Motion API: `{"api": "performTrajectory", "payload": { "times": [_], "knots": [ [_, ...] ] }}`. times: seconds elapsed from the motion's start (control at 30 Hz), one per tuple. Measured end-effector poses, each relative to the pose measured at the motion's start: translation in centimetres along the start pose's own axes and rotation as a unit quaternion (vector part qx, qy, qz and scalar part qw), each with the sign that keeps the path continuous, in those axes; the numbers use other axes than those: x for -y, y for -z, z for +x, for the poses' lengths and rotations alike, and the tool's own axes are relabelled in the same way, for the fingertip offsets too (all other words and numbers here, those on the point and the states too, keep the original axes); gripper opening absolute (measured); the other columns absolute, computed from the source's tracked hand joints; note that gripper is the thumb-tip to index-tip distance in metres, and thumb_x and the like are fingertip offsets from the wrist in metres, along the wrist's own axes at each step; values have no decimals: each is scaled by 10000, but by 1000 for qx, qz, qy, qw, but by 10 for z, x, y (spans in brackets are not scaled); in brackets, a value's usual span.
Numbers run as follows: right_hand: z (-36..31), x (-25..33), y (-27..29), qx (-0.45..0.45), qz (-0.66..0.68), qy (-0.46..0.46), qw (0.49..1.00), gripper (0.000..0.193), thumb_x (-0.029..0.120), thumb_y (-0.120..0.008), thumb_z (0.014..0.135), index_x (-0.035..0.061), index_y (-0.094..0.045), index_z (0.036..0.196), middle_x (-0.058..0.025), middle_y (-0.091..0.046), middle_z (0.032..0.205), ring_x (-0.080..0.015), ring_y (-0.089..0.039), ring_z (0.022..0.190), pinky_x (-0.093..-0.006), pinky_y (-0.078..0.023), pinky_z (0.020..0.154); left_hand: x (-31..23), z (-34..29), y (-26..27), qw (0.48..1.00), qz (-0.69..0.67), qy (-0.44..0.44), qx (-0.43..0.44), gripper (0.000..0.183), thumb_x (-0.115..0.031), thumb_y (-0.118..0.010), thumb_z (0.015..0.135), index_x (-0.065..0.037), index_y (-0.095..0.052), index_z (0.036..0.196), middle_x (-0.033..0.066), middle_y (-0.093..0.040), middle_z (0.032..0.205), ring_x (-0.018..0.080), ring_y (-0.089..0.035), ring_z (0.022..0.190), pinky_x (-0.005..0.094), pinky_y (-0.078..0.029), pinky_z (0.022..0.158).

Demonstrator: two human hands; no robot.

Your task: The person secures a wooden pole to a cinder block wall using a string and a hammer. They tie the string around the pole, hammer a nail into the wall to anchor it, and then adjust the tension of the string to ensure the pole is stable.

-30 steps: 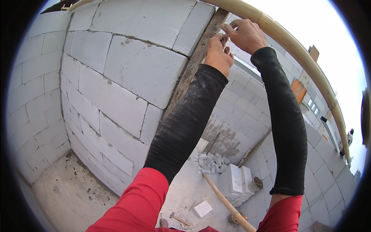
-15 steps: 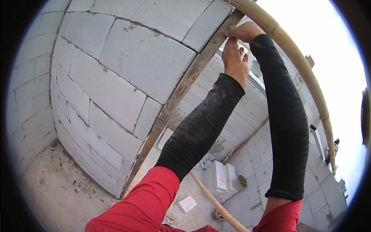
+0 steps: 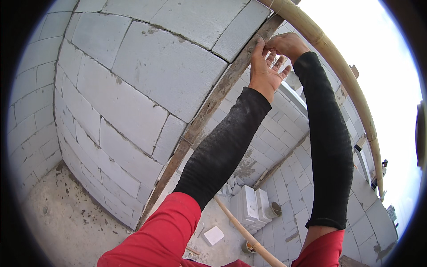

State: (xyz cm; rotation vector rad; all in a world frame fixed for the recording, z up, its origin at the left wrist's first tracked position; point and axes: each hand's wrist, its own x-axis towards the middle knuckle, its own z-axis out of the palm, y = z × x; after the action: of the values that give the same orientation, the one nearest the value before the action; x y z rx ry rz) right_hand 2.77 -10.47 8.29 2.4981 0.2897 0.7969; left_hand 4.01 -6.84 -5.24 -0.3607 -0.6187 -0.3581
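Both my hands are raised to the upper part of a narrow wooden board (image 3: 209,107) that runs along the end of a block wall (image 3: 169,66). My left hand (image 3: 265,73) is palm up, thumb and forefinger closed at the board's edge, the other fingers loosely curled. A thin pale string (image 3: 276,57) crosses its fingers. Just right of it, my right hand (image 3: 288,45) bends over with its fingertips pinched together beside the left ones. What lies between those right fingertips is too small to make out. The hands nearly touch.
A bamboo pole (image 3: 329,44) arches close above my right arm; another bamboo pole (image 3: 242,229) slants below. Stacked white blocks (image 3: 250,202), a loose block (image 3: 214,236) and buckets (image 3: 274,209) stand on the floor. A distant person (image 3: 384,164) shows at far right.
My left hand has turned its palm more into view and shifted slightly left, its thumb now at the board. The right hand has come slightly down, fingertips still pinched.
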Motion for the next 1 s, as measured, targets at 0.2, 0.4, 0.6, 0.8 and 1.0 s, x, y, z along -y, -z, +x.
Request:
{"api": "performTrajectory", "payload": {
  "times": [0.2, 0.4, 0.6, 0.8, 1.0],
  "knots": [
    [-13, 13, 4, -12, 66, -18, 998, 286, 265, -653, 883, 24, -796, 940, -122, -762, 935, -233, -692, 862, -375, -532, 836, -2, 15, -4, 1000, -22, 7, -21, 453, -376, -691, 921, -118, -584, 1278, -3, -464, 1447, 274, -375, 1396, 601, -278, 1119],
    [-24, 28, 0, -73, 116, -116, 984, 277, 242, -642, 886, 16, -787, 956, -142, -755, 871, -228, -706, 783, -409, -552, 794, -5, 20, -9, 1000, 4, 2, -25, 331, -375, -683, 902, -150, -589, 1126, 13, -523, 1235, 208, -476, 1157, 497, -391, 997],
    [-36, 30, -9, -181, -24, -53, 982, 229, 261, -662, 869, 69, -771, 931, -174, -752, 931, -363, -722, 903, -489, -532, 831, 1, 18, 0, 987, 85, -83, 106, 346, -358, -575, 995, -98, -572, 1224, 43, -582, 1268, 197, -572, 1174, 403, -466, 1019],
    [-44, 40, -18, -286, -145, 49, 946, 171, 176, -670, 890, 28, -710, 814, -191, -720, 802, -381, -709, 829, -489, -522, 821, 8, 8, 5, 974, 99, -137, 149, 387, -363, -538, 1025, -63, -564, 1269, 87, -615, 1254, 190, -621, 1148, 351, -517, 1001],
    [-54, 43, -6, -244, -290, 127, 917, 80, 48, -690, 771, 76, -695, 697, -127, -719, 741, -311, -728, 769, -458, -478, 844, 8, 0, 0, 973, 82, -118, 182, 531, 24, -603, 921, 18, -414, 1416, 126, -521, 1384, 184, -501, 1285, 343, -446, 1086]
  ]
}}
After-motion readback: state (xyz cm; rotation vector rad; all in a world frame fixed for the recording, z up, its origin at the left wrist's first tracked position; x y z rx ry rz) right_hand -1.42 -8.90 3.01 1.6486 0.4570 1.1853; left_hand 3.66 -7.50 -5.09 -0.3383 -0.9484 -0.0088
